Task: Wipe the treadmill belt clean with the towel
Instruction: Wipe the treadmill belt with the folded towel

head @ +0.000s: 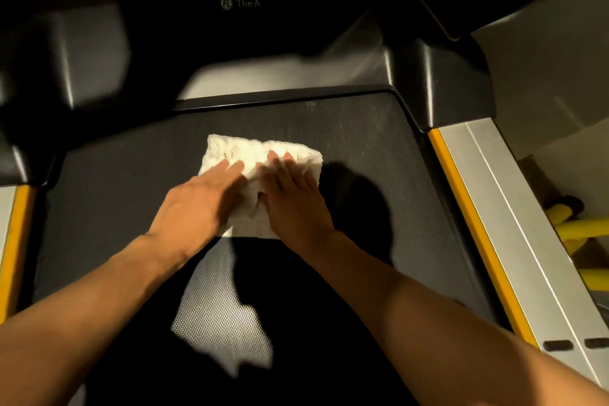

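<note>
White towel (pixel 250 152) under both hands (pixel 197 204) (pixel 294 204)

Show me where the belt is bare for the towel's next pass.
Bare treadmill belt lies right of the towel up to the right yellow strip, left of it up to the left yellow strip, and ahead up to the black hood. Crowded middle: left hand and right hand press the towel.
</note>
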